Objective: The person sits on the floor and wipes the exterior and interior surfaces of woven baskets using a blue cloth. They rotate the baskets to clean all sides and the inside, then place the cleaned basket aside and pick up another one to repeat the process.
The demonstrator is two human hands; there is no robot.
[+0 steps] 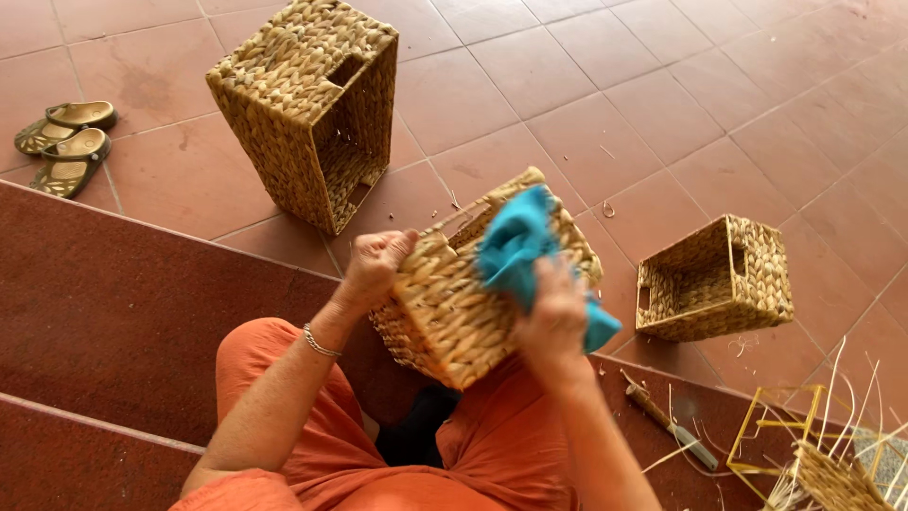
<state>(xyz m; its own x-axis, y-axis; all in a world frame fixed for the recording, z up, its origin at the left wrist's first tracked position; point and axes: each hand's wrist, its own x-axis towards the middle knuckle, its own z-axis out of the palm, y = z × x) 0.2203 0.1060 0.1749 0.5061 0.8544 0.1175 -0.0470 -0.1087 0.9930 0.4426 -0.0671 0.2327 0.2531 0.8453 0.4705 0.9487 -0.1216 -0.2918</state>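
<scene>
Woven basket [454, 312] on the lap, below the tall basket [307, 109], judged light, stiff, best gripped at its rim: left hand [375, 267] fisted there, right hand [553, 317] bunching a soft blue cloth [515, 241] against its side.

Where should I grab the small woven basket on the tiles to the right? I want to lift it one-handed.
Grip the small woven basket by the handle slot in its right end wall, coming from above: it lies tilted, mouth facing up-left, so that slot is exposed.
</scene>
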